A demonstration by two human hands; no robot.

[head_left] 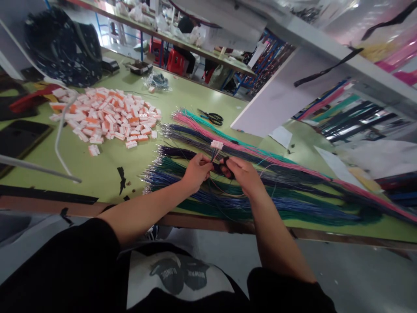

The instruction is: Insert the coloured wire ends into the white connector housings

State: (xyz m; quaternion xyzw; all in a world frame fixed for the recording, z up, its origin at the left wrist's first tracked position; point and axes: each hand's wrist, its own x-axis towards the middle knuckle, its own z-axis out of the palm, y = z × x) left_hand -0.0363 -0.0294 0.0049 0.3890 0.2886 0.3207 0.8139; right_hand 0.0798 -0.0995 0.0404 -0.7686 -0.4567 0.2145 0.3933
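Note:
My left hand [196, 171] and my right hand [243, 173] meet over rows of coloured wires [247, 191] laid across the green table [114, 165]. Both hands are closed in a pinch on thin wires that run up into a small white connector [216, 144] held just above my fingers. The wire bundles below lie in pink, teal, purple, dark green and blue bands, with bare metal ends pointing left.
A heap of white and orange connectors [107, 116] lies to the left. Black scissors [212, 117] sit behind the wires. A dark bag [65, 48], a black tray [19, 139] and a bent grey tube [60, 139] are at the left. A person sits at the far bench [185, 43].

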